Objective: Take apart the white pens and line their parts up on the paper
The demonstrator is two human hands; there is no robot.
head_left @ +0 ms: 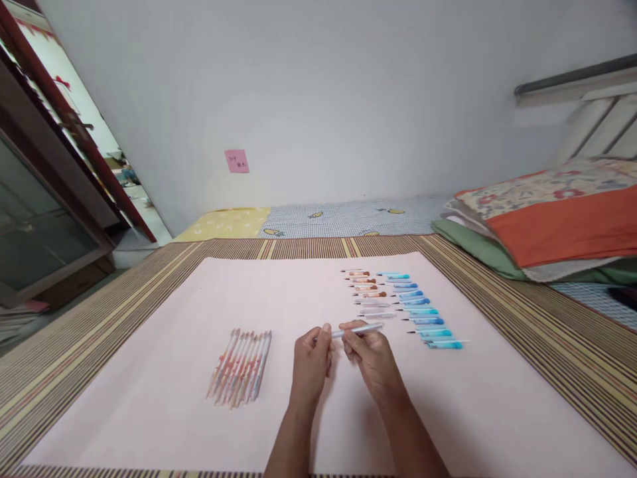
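Both my hands pinch one pale, whitish pen (371, 327), held level just above the pink sheet (164, 425). My left hand (314, 358) grips its left end between thumb and fingers, hiding that tip. Closer to the other end, my right hand (371, 355) is closed around the barrel. Beyond my right hand lie pale pens (374, 304) and brown-and-cream pens (365, 287), tips pointing left. Right of those runs a column of several blue pens (428, 321). To the left, several pink and white pens (241, 368) lie side by side in a slanted row.
The sheet covers a striped mat (122, 318). Folded bedding (562, 212) is piled at the right. A checked cloth (343, 218) and a yellow cloth (223, 224) line the wall, which bears a pink note (236, 160). A doorway (134, 179) stands at the far left.
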